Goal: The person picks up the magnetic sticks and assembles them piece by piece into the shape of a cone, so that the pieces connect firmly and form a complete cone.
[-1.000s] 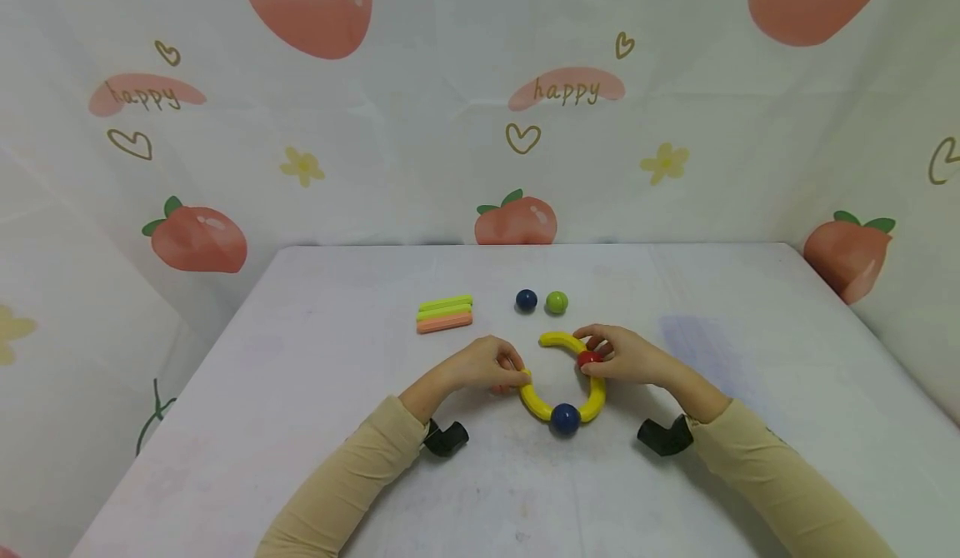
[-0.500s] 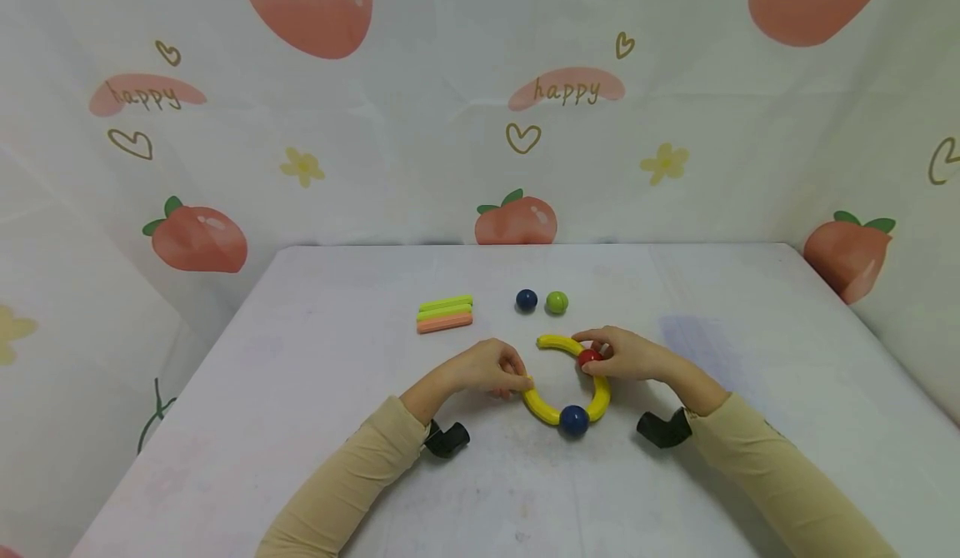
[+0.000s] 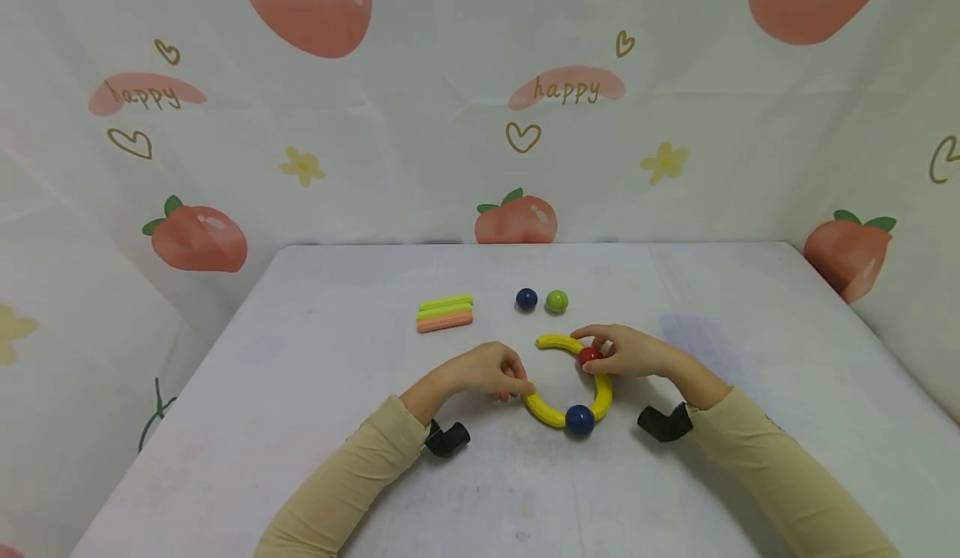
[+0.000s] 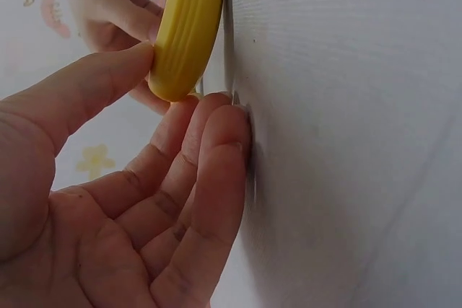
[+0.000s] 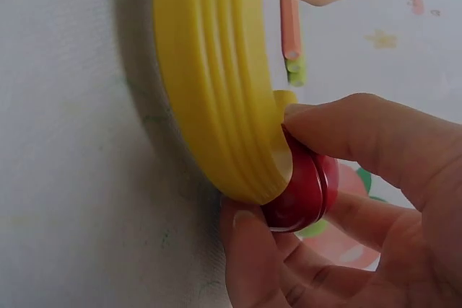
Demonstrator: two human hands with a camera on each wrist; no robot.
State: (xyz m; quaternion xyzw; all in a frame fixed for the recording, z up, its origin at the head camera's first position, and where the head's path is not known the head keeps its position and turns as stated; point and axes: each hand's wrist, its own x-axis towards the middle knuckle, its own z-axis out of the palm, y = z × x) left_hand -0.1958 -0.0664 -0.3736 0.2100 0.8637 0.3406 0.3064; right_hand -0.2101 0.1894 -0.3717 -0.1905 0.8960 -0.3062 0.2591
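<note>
The curve of toy pieces on the worktop (image 3: 337, 358) is changing shape: over the last second the blue ball (image 3: 580, 420) is sliding toward the person's right, and the left yellow arc (image 3: 546, 413) is following, its free end dropping nearer the person. The right yellow arc (image 3: 603, 396) is swinging slightly outward, while the red ball (image 3: 589, 357) is staying almost in place. Judging by that, the left hand (image 3: 491, 371) is steering the loose end and the right hand (image 3: 633, 354) is anchoring the other side, so the work is probably adjusting the curve. The opening between the left arc's free end and the tip of the upper yellow arc (image 3: 557, 341) is widening (the far blue ball (image 3: 527, 300), green ball (image 3: 557, 301), lime sticks (image 3: 445, 312) and orange stick (image 3: 445, 323) are lying untouched beyond).

The left fingers are nearly closing on the left arc's free end: the thumb is pressing one side, one fingertip is meeting the tip from below in the wrist view, and the others are bending loosely beside it. The right fingers are pinching the red ball, the thumb and another finger bracketing the spot where the right arc's end is touching it. Whether anything is locking that joint, the pictures are not showing.
</note>
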